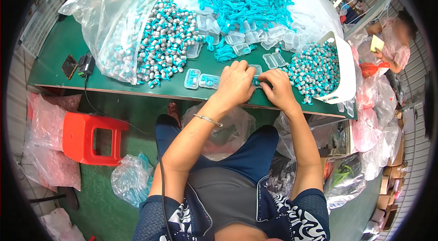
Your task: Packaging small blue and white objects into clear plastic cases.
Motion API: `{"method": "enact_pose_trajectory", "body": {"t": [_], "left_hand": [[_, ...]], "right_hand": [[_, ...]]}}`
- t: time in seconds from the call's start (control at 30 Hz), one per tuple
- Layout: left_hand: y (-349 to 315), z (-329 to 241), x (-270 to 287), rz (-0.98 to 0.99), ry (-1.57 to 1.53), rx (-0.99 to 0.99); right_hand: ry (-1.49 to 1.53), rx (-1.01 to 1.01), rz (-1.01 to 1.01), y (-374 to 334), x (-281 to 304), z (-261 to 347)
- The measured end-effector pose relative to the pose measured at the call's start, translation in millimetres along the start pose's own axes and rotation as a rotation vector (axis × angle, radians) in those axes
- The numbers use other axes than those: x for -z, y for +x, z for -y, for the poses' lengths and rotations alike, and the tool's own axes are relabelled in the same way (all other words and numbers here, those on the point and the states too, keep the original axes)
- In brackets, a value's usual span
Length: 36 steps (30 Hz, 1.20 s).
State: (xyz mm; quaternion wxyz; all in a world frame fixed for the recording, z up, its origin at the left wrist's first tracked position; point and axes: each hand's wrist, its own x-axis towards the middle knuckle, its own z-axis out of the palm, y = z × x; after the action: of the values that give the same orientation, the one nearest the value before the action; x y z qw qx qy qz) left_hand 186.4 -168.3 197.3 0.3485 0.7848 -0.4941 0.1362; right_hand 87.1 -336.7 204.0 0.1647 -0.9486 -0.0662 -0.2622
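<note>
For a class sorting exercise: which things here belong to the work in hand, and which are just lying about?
Seemingly in use:
small clear plastic cases
grey-and-turquoise rounded pieces
bright turquoise cord bundles
white plastic basket

Seemingly lying about:
red plastic stool
flat dark rectangular device

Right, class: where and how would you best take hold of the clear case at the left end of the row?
Probably from above and the left: pinch the clear case by its near and far ends, since the neighbouring case crowds its right side.
</note>
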Motion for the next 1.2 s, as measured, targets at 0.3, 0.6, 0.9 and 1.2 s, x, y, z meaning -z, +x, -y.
{"method": "enact_pose_trajectory", "body": {"t": [0.3, 0.6, 0.9, 1.2], "left_hand": [[-1, 3, -2, 0.160, 0.078, 0.022], [0, 4, -2, 0.191, 0.065, 0.048], [0, 2, 0, 0.092, -0.002, 0.074], [5, 7, -2, 0.155, 0.075, -0.039]], "right_hand": [[-0.057, -0.031, -0.037, 13, -2, -13], [-0.083, -0.151, 0.106, 27, -15, -26], [0.202, -0.079, 0.016, 12, -1, -13], [0.231, -0.097, -0.065, -10, -13, -5]]}}
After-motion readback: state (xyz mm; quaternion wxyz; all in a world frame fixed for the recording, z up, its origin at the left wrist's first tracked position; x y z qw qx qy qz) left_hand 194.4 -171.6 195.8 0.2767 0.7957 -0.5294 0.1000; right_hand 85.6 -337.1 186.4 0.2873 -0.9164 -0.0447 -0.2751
